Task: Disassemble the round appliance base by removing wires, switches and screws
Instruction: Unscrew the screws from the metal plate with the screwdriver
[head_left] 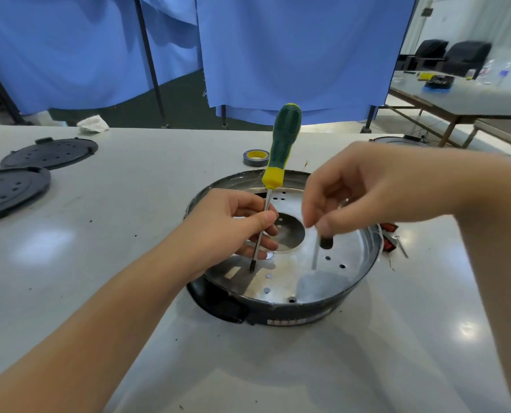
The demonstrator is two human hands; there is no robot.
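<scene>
The round appliance base [316,305] sits on the table in front of me, a shiny metal pan with a dark outer shell and a round hole in the middle. My left hand [233,231] pinches the steel shaft of a green and yellow screwdriver [281,150], which stands nearly upright with its tip on the pan's floor at the front left. My right hand [361,192] hovers over the pan's right half, fingers curled down, pinching a small dark piece [326,242]. Red switches [389,236] lie just outside the base's right rim.
Two black round cover plates [50,153] [10,190] lie at the far left of the grey table. A roll of tape [255,158] sits behind the base. Blue curtains hang beyond the table's far edge. Another table with clutter stands at the far right.
</scene>
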